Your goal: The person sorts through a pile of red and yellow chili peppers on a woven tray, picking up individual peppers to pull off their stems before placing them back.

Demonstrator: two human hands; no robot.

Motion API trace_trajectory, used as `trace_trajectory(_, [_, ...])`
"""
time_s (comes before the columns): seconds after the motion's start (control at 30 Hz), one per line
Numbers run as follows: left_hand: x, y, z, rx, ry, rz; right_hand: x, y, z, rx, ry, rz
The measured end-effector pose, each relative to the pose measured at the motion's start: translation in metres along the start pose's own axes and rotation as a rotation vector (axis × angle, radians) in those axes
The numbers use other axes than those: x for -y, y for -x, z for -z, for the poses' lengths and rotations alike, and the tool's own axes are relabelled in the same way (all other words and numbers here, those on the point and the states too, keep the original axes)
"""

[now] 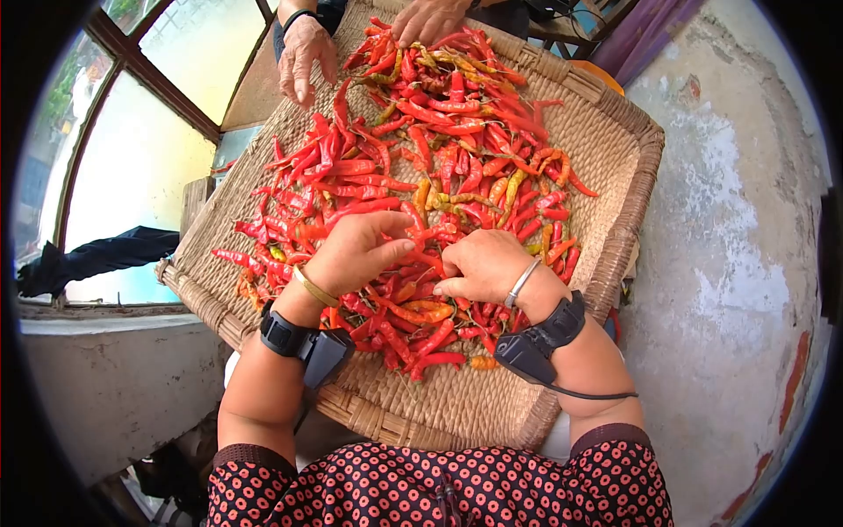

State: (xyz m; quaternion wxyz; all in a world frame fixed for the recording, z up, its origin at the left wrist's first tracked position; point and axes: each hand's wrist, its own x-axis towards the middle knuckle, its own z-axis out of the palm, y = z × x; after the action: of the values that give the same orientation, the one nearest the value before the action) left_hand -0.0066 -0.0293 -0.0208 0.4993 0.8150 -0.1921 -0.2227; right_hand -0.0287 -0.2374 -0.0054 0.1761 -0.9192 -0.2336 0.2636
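Red chili peppers lie heaped in a large woven basket tray, with some orange and yellowish ones among them. My left hand, with a gold-coloured bangle at the wrist, is over the near part of the heap. Its thumb and fingers are apart, and no pepper shows between them. To its right, my right hand wears a silver bangle and dips into the peppers with curled fingers. Its fingertips are partly hidden, so what they grip cannot be made out.
Across the tray, another person's hand hovers at the left edge, and their other hand touches the far peppers. A framed window and a ledge stand on the left. On the right is a worn plaster wall.
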Motion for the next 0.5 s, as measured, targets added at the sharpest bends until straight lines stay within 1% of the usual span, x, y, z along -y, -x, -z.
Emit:
trace_trajectory(0.03, [-0.009,0.002,-0.003,0.059,-0.120,-0.001,0.000,0.000,-0.002,-0.028,0.064,0.014])
trace_trajectory(0.07, [-0.006,0.002,-0.010,0.041,-0.186,-0.147,0.000,0.000,-0.004,-0.056,0.128,0.028])
trace_trajectory(0.13, [0.000,0.003,-0.017,0.031,-0.306,-0.258,0.002,-0.001,-0.009,-0.066,0.173,0.003])
trace_trajectory(0.17, [0.001,0.003,-0.019,0.033,-0.307,-0.258,0.002,-0.001,-0.011,-0.077,0.219,-0.022])
trace_trajectory(0.3, [-0.003,0.004,-0.020,0.058,-0.321,-0.273,-0.004,-0.005,-0.017,-0.129,0.229,-0.014])
trace_trajectory(0.37, [-0.004,0.004,-0.019,0.063,-0.338,-0.267,-0.004,-0.004,-0.007,-0.145,0.129,-0.031])
trace_trajectory(0.4, [-0.002,0.004,-0.019,0.063,-0.367,-0.305,-0.004,-0.003,-0.002,-0.145,0.130,-0.029])
trace_trajectory(0.47, [-0.007,0.005,-0.019,0.061,-0.397,-0.343,-0.005,-0.001,0.006,-0.104,-0.124,-0.015])
trace_trajectory(0.5, [-0.017,0.006,-0.019,0.074,-0.219,-0.239,-0.006,-0.001,0.005,-0.139,-0.173,0.012])
